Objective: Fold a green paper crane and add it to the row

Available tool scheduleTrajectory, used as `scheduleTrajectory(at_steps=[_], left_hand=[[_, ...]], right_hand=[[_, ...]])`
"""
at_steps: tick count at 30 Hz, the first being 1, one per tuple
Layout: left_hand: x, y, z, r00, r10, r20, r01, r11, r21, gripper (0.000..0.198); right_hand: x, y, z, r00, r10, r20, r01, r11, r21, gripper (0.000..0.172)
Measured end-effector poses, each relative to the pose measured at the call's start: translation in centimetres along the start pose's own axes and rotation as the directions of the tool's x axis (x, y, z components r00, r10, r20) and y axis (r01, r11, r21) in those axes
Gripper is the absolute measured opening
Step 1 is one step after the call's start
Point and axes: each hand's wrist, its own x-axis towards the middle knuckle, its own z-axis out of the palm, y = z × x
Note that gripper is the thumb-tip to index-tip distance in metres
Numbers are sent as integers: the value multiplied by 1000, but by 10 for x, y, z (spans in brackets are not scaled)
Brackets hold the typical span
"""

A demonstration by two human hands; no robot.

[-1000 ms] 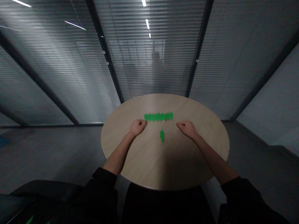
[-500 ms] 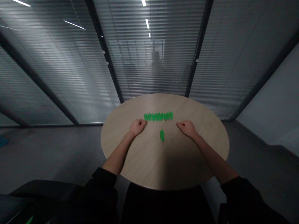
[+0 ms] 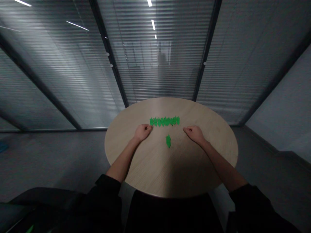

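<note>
On the round wooden table, the left hand and right hand stay clenched and empty beside green origami pieces.

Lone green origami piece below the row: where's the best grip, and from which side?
Probably pinch the middle of the green origami piece across its long sides, coming from above: it is narrow and lies on the wooden table with its long axis pointing toward the person. The right hand could approach from the right.
</note>
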Motion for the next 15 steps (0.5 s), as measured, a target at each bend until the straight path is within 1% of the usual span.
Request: scheduleTrajectory(at_steps=[15], left_hand=[[0, -1, 1, 1000, 18, 4, -18, 1000, -12, 43]], right_hand=[[-3, -4, -2, 1000, 16, 0, -16, 1000, 8, 46]])
